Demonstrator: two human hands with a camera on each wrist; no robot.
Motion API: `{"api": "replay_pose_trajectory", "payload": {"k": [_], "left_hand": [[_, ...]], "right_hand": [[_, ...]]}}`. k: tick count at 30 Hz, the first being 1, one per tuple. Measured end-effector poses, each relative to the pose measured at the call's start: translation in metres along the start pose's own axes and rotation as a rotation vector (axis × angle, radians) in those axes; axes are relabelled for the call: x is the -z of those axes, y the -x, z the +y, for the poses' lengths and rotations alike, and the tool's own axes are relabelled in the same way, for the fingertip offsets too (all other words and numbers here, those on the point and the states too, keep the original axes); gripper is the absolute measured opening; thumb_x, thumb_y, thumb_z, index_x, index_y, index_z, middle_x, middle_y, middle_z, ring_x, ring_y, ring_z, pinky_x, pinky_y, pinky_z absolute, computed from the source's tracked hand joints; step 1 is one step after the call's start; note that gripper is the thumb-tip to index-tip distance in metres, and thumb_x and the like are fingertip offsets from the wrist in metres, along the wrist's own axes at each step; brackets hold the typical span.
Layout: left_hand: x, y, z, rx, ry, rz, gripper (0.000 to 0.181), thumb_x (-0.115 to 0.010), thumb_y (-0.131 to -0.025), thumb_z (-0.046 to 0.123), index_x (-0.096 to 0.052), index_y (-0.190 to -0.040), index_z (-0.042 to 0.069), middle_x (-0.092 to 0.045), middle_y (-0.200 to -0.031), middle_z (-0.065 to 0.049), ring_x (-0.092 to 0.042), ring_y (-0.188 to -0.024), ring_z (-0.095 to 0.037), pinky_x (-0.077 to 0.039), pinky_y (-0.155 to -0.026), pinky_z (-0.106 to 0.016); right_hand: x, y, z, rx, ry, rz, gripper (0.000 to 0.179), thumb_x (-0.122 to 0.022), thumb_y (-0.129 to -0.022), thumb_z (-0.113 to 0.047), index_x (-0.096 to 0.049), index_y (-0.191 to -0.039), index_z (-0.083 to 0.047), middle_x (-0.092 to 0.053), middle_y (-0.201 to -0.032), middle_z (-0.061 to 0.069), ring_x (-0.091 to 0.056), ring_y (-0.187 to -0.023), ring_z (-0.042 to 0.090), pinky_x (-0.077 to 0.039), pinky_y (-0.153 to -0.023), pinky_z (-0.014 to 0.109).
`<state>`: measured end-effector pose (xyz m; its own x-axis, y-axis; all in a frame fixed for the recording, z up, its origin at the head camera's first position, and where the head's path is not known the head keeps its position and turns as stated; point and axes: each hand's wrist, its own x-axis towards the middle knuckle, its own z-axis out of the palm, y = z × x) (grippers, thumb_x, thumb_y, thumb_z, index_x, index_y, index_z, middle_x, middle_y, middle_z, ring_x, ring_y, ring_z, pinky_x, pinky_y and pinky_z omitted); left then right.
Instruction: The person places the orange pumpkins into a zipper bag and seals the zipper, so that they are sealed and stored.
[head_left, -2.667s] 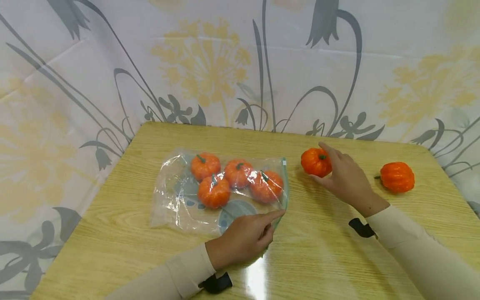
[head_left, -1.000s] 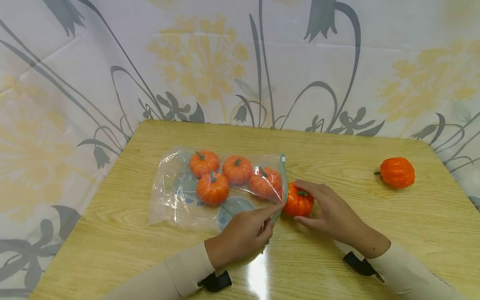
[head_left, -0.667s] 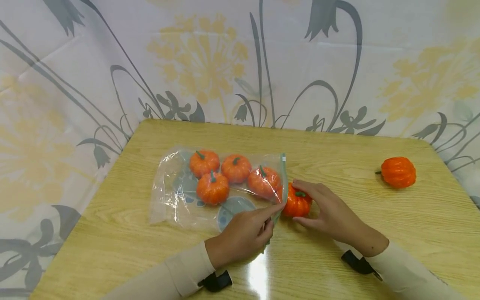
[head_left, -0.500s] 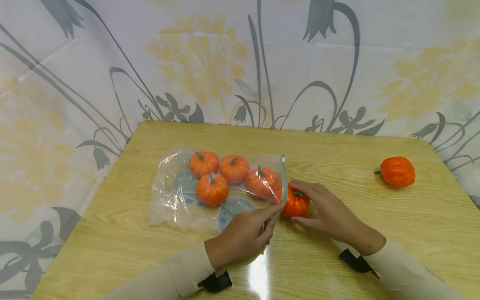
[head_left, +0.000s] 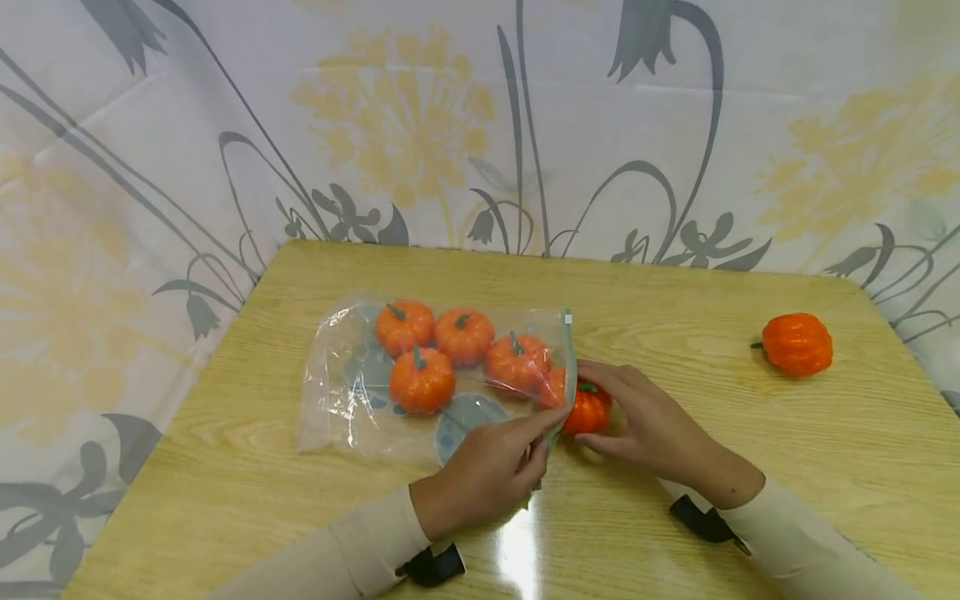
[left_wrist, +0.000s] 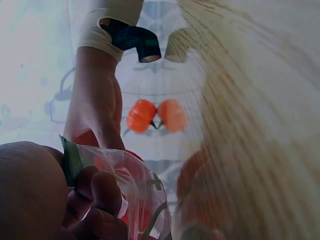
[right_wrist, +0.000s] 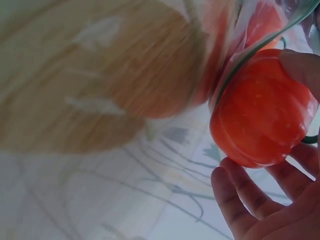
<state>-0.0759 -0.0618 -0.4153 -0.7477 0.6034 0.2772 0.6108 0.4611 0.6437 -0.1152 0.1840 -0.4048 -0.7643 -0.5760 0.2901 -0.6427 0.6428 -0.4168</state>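
A clear zip bag [head_left: 330,400] with a green zip edge lies flat on the table, its mouth facing right. Several small orange pumpkins [head_left: 422,385] with green stems sit inside it. My left hand [head_left: 480,471] pinches the near corner of the bag's mouth; the left wrist view shows its curled fingers at the film. My right hand [head_left: 663,433] grips another pumpkin [head_left: 590,412], thumb on one side and fingers on the other. That pumpkin is partly through the mouth, its left part seen through the film. In the right wrist view the green edge runs across the held pumpkin [right_wrist: 260,112].
One more orange pumpkin [head_left: 797,345] lies on its side at the right of the wooden table [head_left: 675,308], stem pointing left. A floral cloth [head_left: 480,125] hangs behind the table and along its left side. Black cameras [head_left: 435,567] are strapped at both wrists.
My right hand took the pumpkin from the back right, brought it to the bag's mouth and has pushed it left, partly inside. The bagged pumpkins shifted slightly left. My left hand stayed put.
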Motion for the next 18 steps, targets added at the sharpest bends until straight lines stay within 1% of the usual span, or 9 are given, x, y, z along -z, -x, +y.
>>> {"api": "replay_pose_trajectory", "payload": {"k": [5,12,18], "left_hand": [[-0.001,0.0,0.0,-0.019,-0.007,0.035,0.049,-0.05,-0.101,0.011,-0.046,-0.15,0.014,-0.049,-0.07,0.008,-0.036,-0.054,0.003,-0.032,-0.051,-0.009],[-0.002,0.0,-0.001,-0.042,-0.014,0.062,0.05,-0.052,-0.1,0.01,-0.046,-0.15,0.013,-0.048,-0.07,0.007,-0.033,-0.052,0.004,-0.031,-0.05,-0.008],[-0.002,-0.001,-0.002,-0.051,-0.011,0.09,0.05,-0.053,-0.099,0.009,-0.048,-0.149,0.011,-0.048,-0.067,0.008,-0.036,-0.054,0.004,-0.032,-0.051,-0.008]], "right_hand": [[-0.001,-0.003,-0.002,0.008,-0.001,0.0,0.083,-0.09,-0.073,-0.02,-0.05,-0.145,-0.012,-0.056,-0.142,0.011,-0.056,-0.123,0.033,-0.052,-0.094,0.055],[-0.003,-0.007,-0.003,0.012,-0.008,-0.001,0.08,-0.09,-0.072,-0.022,-0.053,-0.142,-0.01,-0.057,-0.142,0.011,-0.056,-0.121,0.029,-0.052,-0.096,0.051],[-0.006,-0.013,-0.005,0.021,-0.025,-0.007,0.079,-0.09,-0.073,-0.022,-0.054,-0.142,-0.009,-0.055,-0.144,0.013,-0.056,-0.119,0.027,-0.052,-0.096,0.05]]}}
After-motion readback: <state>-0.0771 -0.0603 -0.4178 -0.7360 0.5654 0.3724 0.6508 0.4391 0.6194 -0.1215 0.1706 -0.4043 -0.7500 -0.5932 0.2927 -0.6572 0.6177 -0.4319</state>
